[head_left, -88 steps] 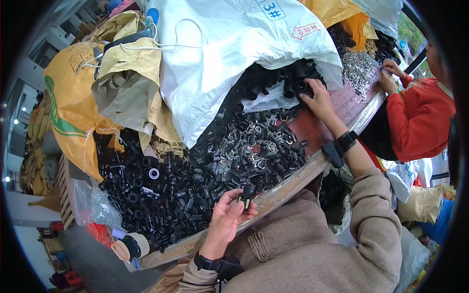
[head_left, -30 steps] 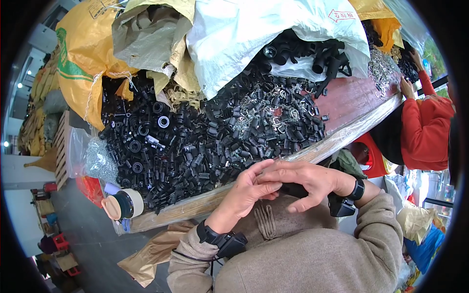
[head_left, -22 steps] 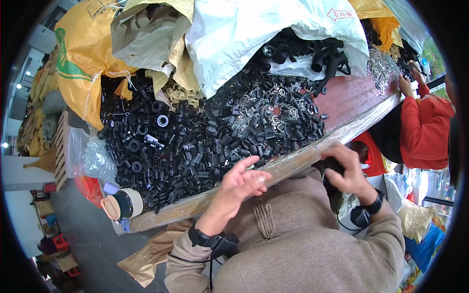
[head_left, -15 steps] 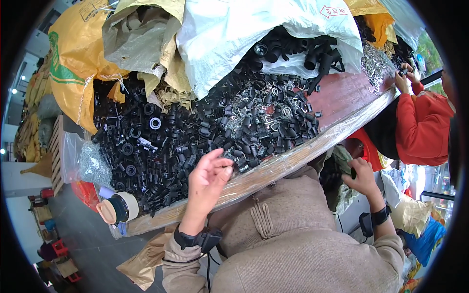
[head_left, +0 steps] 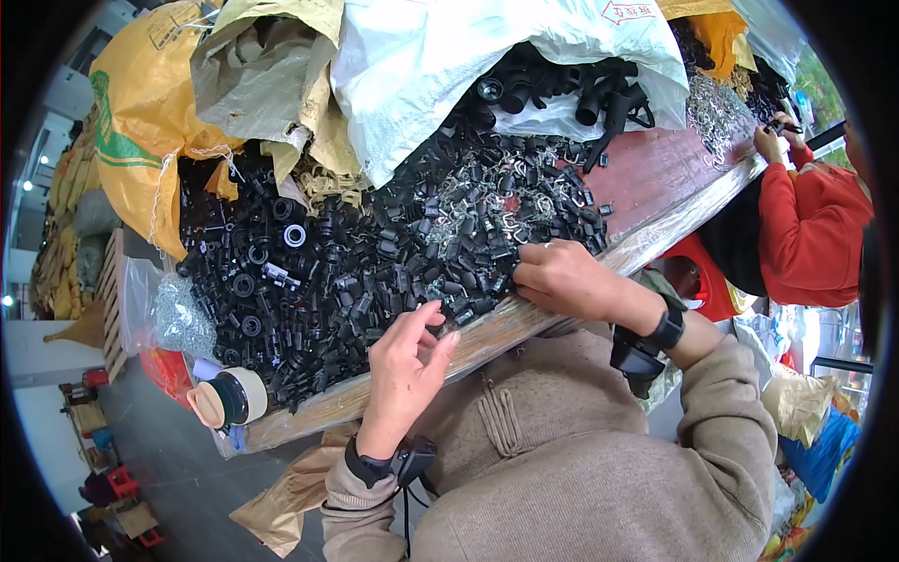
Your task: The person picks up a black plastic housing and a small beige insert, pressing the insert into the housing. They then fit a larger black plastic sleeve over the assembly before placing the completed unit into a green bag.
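1. Black parts heaped on counter, metal hooks mixed in.
2. Left hand over near edge, thumb and fingers apart.
3. Right hand curled at pile's edge; fingertips hidden, can't tell if gripping.

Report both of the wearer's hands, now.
Left hand: loosely open, nothing visible in it.
Right hand: fingers curled beside the heap of small black parts; grip hidden, cannot tell.

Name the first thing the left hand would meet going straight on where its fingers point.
The left hand would probably meet the heap of small black parts first, though its height above them is hard to judge from one view.
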`<state>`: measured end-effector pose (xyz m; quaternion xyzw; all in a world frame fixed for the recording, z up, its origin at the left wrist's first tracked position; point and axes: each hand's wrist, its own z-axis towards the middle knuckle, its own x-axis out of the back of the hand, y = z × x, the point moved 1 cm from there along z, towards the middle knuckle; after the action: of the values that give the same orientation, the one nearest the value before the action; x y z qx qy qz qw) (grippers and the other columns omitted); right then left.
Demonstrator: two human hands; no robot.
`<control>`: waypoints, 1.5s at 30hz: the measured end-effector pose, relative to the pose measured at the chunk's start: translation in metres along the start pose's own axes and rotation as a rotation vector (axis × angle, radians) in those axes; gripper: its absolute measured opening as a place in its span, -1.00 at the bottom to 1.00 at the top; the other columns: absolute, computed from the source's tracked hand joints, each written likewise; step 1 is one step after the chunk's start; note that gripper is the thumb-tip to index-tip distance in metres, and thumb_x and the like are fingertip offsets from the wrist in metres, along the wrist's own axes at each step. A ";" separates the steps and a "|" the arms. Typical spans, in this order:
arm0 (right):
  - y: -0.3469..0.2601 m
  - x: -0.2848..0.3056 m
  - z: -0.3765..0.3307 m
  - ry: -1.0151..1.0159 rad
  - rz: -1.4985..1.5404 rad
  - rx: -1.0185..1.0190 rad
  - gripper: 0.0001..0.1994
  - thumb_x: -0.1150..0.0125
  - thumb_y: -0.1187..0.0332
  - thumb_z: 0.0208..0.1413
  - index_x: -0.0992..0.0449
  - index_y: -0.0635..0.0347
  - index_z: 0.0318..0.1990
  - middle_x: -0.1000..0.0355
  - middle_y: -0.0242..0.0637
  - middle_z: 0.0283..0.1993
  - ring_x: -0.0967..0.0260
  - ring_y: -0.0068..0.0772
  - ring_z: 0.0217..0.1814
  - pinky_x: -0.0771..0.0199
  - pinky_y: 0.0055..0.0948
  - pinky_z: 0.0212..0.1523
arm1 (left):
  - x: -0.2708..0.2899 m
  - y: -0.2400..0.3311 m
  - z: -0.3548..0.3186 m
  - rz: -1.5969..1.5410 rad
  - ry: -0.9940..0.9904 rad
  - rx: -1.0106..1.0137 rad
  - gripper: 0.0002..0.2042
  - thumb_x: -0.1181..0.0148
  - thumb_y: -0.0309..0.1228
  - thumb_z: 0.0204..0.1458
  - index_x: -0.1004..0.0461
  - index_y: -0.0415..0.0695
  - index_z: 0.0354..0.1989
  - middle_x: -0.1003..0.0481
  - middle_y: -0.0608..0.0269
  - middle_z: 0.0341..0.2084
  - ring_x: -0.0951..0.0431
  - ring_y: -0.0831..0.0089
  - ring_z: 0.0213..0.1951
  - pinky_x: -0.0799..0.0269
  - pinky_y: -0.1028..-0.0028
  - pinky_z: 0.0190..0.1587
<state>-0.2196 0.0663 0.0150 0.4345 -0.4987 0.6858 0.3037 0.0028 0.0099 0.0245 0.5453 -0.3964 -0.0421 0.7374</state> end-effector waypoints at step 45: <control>-0.007 -0.016 0.008 0.128 1.010 -0.251 -0.91 -0.10 0.43 -0.08 -0.36 0.26 -0.47 -0.22 -0.46 -0.55 -0.15 -0.69 -0.49 -0.20 -0.62 -0.52 | -0.059 -0.011 0.032 -1.109 -0.032 0.537 -0.91 -0.10 -0.49 -0.08 -0.36 -0.24 -0.44 -0.39 0.31 -0.62 -0.33 0.61 -0.62 -0.26 0.67 -0.54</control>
<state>-0.2042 0.0613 0.0043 0.0574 -0.7049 0.7069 0.0145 -0.0537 0.0096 -0.0134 0.8362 -0.0614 -0.3261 0.4365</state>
